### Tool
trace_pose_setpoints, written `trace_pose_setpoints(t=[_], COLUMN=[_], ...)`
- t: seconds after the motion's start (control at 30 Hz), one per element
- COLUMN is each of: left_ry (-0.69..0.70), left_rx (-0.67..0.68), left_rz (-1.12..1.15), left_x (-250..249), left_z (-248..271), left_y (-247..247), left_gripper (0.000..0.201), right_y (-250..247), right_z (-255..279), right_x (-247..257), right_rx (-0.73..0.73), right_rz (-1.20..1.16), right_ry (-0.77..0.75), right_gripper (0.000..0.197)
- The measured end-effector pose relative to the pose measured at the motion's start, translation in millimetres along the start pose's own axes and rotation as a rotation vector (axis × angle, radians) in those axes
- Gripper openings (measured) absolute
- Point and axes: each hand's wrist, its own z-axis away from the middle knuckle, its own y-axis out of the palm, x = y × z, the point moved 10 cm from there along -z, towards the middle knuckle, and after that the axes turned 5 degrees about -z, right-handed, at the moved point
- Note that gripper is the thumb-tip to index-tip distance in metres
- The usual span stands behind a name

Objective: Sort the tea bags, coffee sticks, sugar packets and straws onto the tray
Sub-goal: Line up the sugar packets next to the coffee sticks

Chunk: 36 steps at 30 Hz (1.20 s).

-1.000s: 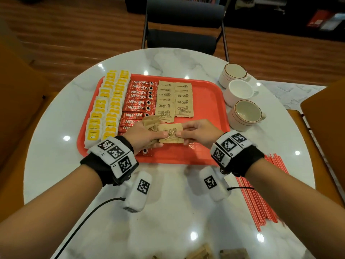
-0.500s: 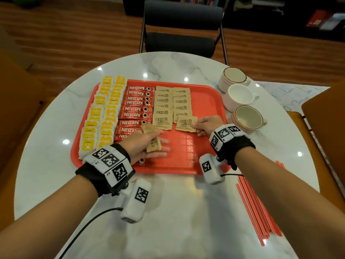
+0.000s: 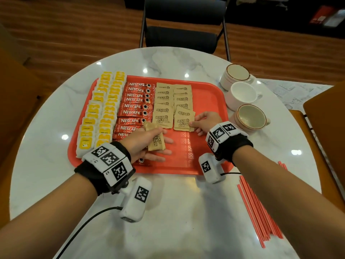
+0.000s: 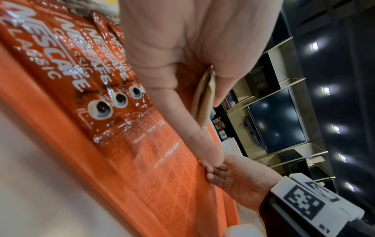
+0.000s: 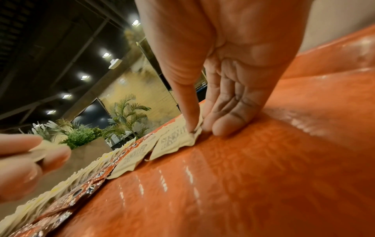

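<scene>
On the red tray (image 3: 188,150), yellow tea bags (image 3: 99,116) fill two columns at the left. Beside them run red Nescafe coffee sticks (image 3: 133,107), then two columns of brown sugar packets (image 3: 163,103). My left hand (image 3: 161,136) holds a small stack of sugar packets (image 3: 155,142) above the tray's front, thumb on top; the left wrist view shows the stack (image 4: 202,99) edge-on. My right hand (image 3: 195,127) pinches the right edge of one sugar packet (image 3: 183,123) lying flat at the near end of the right column, thumb pressing its corner (image 5: 174,139). Red straws (image 3: 259,208) lie on the table at the right.
Three cups (image 3: 250,117) stand in a row just right of the tray on the round marble table (image 3: 177,221). A dark chair (image 3: 183,34) stands behind the table. The tray's right part and front strip are bare.
My right hand took one sugar packet from my left hand and carried it right to the near end of the right sugar column. My left hand stayed put with the stack.
</scene>
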Motion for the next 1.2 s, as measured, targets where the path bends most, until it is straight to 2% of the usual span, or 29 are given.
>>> trace_pose_setpoints(t=[0.3,0.57,0.73,0.9,1.2], left_ry=[-0.01,-0.059,-0.079,-0.08,-0.085], left_rx=[0.006,0.007,0.007,0.01,-0.013], left_rz=[0.011,0.008,0.017,0.018,0.055], left_x=[3.6,7.6,2.8,-4.2,-3.9], left_z=[-1.0,-5.8,-14.7,-22.1,-26.3], left_y=[0.6,8.5,21.3,31.6,31.5], left_gripper=[0.02,0.024,0.031,0.025,0.027], right_y=[-3.2,-4.6,-4.2,-4.6,-8.1], right_z=[1.3,-2.4,-9.0,-14.7,-17.0], right_x=[-0.4,7.1,9.0,9.4,8.7], right_rx=[-0.083,-0.164,-0.159,-0.126,-0.103], right_rz=[0.037,0.065,0.069,0.052,0.015], right_ry=[0.003,-0.019,0.014,0.074,0.032], right_gripper=[0.019,0.032,0.031,0.029,0.023])
